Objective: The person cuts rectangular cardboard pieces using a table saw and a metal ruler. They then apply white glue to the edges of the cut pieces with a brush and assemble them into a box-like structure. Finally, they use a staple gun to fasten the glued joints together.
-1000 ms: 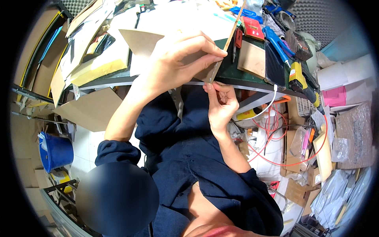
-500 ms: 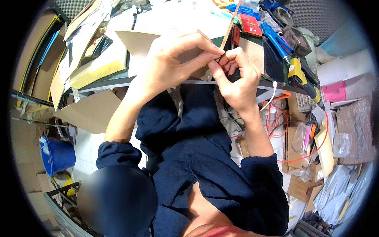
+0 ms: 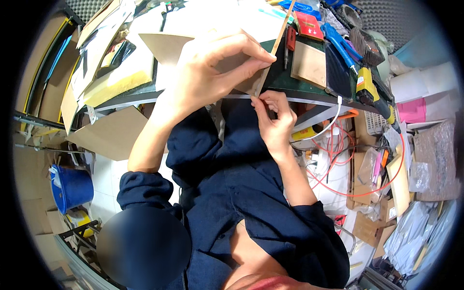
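A long, narrow, thin strip that looks like wood [image 3: 282, 32] runs slantwise over the table's near edge. My left hand [image 3: 205, 72] pinches it partway along between thumb and fingertips. Nearer to me, my right hand [image 3: 276, 121] closes thumb and finger on its lower end, just past the table edge. The strip's upper end runs out of the picture. Behind my left hand a brown flat board [image 3: 164, 47] is partly hidden. A red-handled tool [image 3: 290, 38] and a small beige board [image 3: 309, 63] lie right of the strip.
On the table's right are a red box [image 3: 308, 26], a dark flat panel [image 3: 338, 72] with a white cable, a blue tool [image 3: 338, 43] and a yellow-and-black tool [image 3: 366, 87]. Yellow foam [image 3: 121, 86] lies left. A blue bucket [image 3: 72, 188] and red cables [image 3: 333, 145] are on the floor.
My right hand has drawn down toward me, away from my left hand, to the strip's lower end. My left hand stays nearly in place, pinching the strip.
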Motion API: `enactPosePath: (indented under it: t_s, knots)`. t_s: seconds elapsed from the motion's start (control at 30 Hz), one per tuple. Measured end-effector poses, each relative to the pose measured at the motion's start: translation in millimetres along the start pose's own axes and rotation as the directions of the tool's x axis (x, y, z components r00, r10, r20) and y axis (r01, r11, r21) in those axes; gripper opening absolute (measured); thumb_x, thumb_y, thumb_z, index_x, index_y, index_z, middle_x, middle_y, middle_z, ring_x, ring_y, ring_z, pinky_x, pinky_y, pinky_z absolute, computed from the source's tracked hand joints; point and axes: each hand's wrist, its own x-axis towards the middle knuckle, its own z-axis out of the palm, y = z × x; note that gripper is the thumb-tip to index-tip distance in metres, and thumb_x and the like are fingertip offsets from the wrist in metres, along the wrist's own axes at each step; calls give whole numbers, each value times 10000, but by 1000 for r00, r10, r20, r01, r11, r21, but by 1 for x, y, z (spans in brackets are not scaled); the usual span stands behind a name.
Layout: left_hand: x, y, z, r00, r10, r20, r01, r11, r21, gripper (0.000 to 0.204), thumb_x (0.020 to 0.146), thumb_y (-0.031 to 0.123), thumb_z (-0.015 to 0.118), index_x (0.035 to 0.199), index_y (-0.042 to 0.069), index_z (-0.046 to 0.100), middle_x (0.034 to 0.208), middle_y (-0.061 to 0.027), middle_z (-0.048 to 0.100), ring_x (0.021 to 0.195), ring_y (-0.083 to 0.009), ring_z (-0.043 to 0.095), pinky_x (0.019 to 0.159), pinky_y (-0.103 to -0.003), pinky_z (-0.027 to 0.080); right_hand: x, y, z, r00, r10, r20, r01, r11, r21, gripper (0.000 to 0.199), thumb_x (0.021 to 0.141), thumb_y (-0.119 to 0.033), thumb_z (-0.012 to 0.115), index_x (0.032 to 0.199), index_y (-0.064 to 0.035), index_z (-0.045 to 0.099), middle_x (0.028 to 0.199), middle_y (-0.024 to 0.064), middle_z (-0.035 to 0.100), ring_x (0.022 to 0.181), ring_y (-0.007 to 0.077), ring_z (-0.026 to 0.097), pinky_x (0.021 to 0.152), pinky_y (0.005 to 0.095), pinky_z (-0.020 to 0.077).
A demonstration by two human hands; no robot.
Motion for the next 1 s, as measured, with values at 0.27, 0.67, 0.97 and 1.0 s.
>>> enactPosePath:
  t_s: [0.27, 0.67, 0.97, 1.0]
  knots:
    - [-1, -1, 1, 1000, 1, 13, 0, 1000, -2, 189, 756, -16, 741, 933, 47, 717, 892, -64, 697, 850, -168, 663, 750, -272, 512, -11, 3, 12, 965, 249, -86, -193, 889, 414, 191, 795, 83, 712, 939, 37, 595, 886, 120, 691, 817, 141, 681, 728, 241, 554]
    - [1, 3, -1, 999, -5, 43, 2, 998, 70, 187, 759, -5, 746, 937, 47, 718, 880, -66, 694, 851, -166, 661, 745, -272, 516, -18, -1, 22, 951, 279, -133, -192, 870, 453, 112, 821, 100, 677, 871, 51, 590, 930, 149, 684, 843, 161, 680, 757, 255, 552]
    - [1, 3, 1, 999, -22, 24, 21, 999, 40, 185, 758, -29, 737, 930, 34, 715, 889, -79, 695, 856, -167, 666, 753, -266, 515, -18, 0, 24, 957, 260, -131, -174, 871, 460, 130, 852, 95, 641, 962, 53, 584, 941, 152, 686, 878, 175, 686, 751, 251, 555]
    - [1, 3, 0, 999, -27, 27, 26, 999, 40, 187, 758, -32, 735, 932, 34, 714, 890, -80, 694, 856, -169, 665, 755, -267, 514, -19, -1, 25, 950, 276, -150, -184, 875, 448, 137, 856, 93, 638, 975, 51, 586, 943, 153, 688, 884, 174, 685, 748, 249, 555]
